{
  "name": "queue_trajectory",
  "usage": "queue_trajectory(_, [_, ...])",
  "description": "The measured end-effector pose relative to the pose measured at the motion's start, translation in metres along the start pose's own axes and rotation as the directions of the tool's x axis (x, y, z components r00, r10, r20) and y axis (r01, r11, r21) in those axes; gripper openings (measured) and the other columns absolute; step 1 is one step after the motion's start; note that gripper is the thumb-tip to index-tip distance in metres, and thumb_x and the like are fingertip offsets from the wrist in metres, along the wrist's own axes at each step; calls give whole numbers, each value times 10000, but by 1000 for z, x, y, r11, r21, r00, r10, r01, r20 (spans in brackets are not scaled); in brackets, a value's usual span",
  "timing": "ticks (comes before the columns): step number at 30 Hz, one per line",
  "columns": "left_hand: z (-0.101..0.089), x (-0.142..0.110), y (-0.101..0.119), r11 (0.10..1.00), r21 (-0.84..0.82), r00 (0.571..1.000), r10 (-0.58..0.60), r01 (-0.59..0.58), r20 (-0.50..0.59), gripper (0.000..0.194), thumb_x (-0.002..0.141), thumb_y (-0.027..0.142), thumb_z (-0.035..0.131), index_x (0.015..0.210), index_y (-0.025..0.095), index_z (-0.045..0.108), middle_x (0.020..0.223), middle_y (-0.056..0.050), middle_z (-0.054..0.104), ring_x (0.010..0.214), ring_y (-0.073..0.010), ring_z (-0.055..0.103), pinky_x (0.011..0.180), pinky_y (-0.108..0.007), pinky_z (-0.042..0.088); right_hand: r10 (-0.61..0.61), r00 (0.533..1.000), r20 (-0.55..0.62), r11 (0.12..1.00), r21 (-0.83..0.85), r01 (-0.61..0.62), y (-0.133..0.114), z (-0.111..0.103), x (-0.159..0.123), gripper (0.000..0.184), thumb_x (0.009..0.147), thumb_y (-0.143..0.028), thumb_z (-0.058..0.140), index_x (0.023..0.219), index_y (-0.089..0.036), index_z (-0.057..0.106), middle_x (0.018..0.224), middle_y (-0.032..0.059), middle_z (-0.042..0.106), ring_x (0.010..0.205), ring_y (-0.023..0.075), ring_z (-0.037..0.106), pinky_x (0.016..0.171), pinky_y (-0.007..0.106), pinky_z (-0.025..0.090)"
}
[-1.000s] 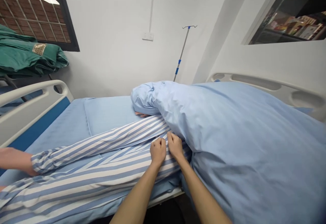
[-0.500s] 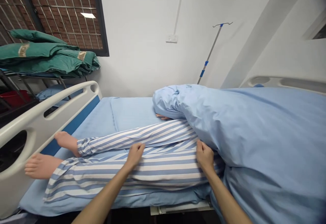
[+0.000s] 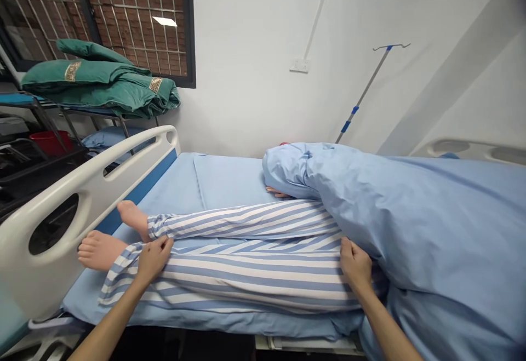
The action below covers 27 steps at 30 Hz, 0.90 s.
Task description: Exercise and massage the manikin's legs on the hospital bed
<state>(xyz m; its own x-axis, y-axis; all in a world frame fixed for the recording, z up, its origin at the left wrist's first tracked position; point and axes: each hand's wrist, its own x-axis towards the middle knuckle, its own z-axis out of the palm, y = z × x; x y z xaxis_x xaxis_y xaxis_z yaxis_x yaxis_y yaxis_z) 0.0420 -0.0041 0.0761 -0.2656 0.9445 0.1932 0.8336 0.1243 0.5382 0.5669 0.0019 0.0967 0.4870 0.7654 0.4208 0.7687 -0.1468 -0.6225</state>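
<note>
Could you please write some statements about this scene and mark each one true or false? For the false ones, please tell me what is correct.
1. The left hand touches the striped trouser leg near the bare feet. True.
2. The right hand holds the IV pole. False: it is on the trousers beside the blue quilt, and the IV pole stands apart by the wall.
3. The green folded bedding lies on a rack beyond the white bed rail. True.
4. The blue quilt covers both feet. False: both feet are uncovered.

Blue-and-white striped pyjama trousers (image 3: 255, 273), pale blue duvet (image 3: 444, 224), dark green quilts (image 3: 98, 81)
</note>
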Motion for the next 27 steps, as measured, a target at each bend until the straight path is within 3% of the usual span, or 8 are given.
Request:
queue_trajectory(6, [2, 0, 3, 993, 113, 998, -41, 36, 40, 297, 806, 355, 378, 567, 193, 443, 581, 14, 535, 613, -124, 483, 555, -226, 220, -12, 997, 76, 989, -145, 23, -1, 1, 5, 393, 777, -458, 295, 537, -202, 470, 513, 67, 506, 498, 180, 402, 503, 290, 280])
queue_trajectory(9, [3, 0, -1, 991, 135, 999, -31, 26, 35, 281, 812, 344, 379, 601, 199, 495, 619, -2, 579, 638, -135, 512, 556, -234, 215, 40, 991, 124, 971, -240, -9, -23, 10, 3, 374, 762, -443, 328, 533, -205, 502, 525, 92, 539, 470, 175, 372, 496, 298, 260])
queue_trajectory(11, [4, 0, -3, 990, 140, 999, -38, 34, 27, 267, 814, 341, 379, 635, 206, 524, 656, -14, 605, 660, -146, 525, 558, -238, 215, -25, 986, 165, 981, -184, 56, -56, 26, -9, 385, 774, -449, 326, 528, -207, 498, 539, 91, 553, 486, 176, 389, 510, 295, 271])
queue_trajectory(13, [5, 0, -4, 990, 133, 999, -47, 43, 26, 266, 818, 340, 375, 659, 211, 543, 676, -23, 618, 676, -156, 533, 560, -242, 218, -150, 966, 213, 987, -19, 157, -103, 52, -33, 427, 802, -478, 293, 530, -208, 482, 548, 74, 555, 520, 177, 422, 534, 286, 296])
queue_trajectory(17, [3, 0, -4, 996, 78, 998, -50, 47, 44, 288, 835, 333, 354, 681, 212, 565, 691, -28, 630, 695, -160, 546, 574, -246, 242, -344, 887, 307, 909, 345, 233, -218, 120, -110, 486, 838, -524, 262, 573, -194, 500, 570, 42, 552, 546, 159, 444, 547, 264, 313])
queue_trajectory(20, [0, 0, -6, 999, 32, 998, -45, 44, 49, 306, 852, 329, 331, 708, 212, 574, 729, -30, 653, 728, -162, 569, 611, -249, 276, -448, 814, 369, 847, 468, 254, -287, 165, -169, 478, 875, -473, 261, 545, -198, 470, 507, 7, 498, 495, 138, 410, 514, 257, 262])
queue_trajectory(23, [2, -1, -11, 999, 23, 999, -27, 26, 45, 316, 866, 331, 308, 796, 210, 592, 797, -46, 671, 773, -176, 586, 652, -256, 306, -463, 782, 416, 826, 523, 211, -323, 193, -209, 448, 890, -427, 263, 583, -203, 500, 545, 16, 540, 511, 145, 444, 518, 259, 258])
queue_trajectory(27, [6, -3, -16, 998, 56, 999, -33, 31, 33, 340, 869, 348, 300, 920, 199, 602, 843, -71, 676, 794, -195, 596, 664, -265, 334, -441, 777, 450, 839, 513, 180, -326, 205, -225, 412, 890, -407, 284, 635, -204, 537, 606, 33, 592, 542, 158, 488, 528, 264, 256])
